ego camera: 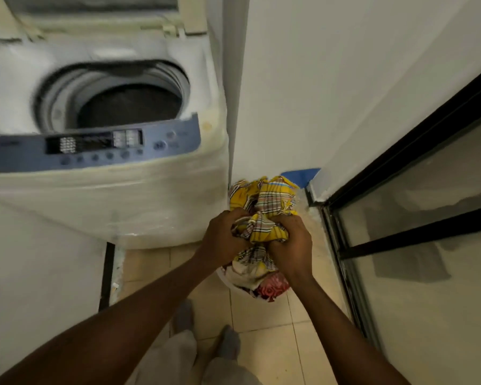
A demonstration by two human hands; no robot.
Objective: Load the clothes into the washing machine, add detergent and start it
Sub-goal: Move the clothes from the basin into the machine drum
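A white top-loading washing machine (156,187) stands at the upper left with its lid raised and its dark drum (128,105) showing nothing inside. Its blue control panel (95,148) faces me. To the right of the machine, low over the floor, a bundle of yellow plaid clothes (264,201) is bunched up. My left hand (222,237) and my right hand (292,243) both grip this bundle from either side. Under it, a red patterned cloth (271,287) and a pale cloth lie in a white container whose rim is mostly hidden.
A white wall (303,93) rises right of the machine. A black-framed glass sliding door (414,232) runs along the right. A blue object (301,175) lies in the corner behind the clothes. Beige tiled floor (261,343) is below, with my socked feet on it.
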